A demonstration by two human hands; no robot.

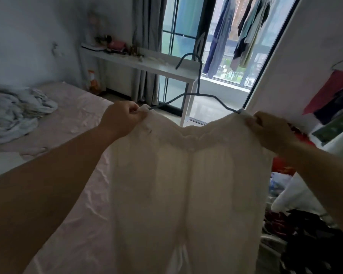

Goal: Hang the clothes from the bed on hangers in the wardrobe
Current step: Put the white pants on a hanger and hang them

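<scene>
At far left a crumpled grey-white heap of bedding [16,109] lies on the bed [71,119], whose pale pink sheet runs down the left side of the view. Beyond the bed a white desk [147,66] stands against the wall, with small cluttered items on its top; grey curtains [147,36] hang behind it beside a tall glass door. Through the glass, laundry [244,30] hangs outside.

The left hand [123,117] is raised in front of the bed, its fingers curled tight and pinching the left corner of the waistband of the cream trousers [188,184]. A thin blue wire hanger [194,91] rises between the two hands: its arms enter the waistband at each corner, and its hook points up and curls to the left, in front of the desk edge. The trousers are held up mid-air in the centre of the view, waistband uppermost and stretched crosswise, the two legs hanging straight down so the long axis is vertical. They block the view of the floor beyond.

The right hand [269,129] grips the right waistband corner, fingers closed on the cloth. Further right, a red garment [329,91] and dark ones hang in the wardrobe [285,66], with a jumble of dark clothes [309,240] below.
</scene>
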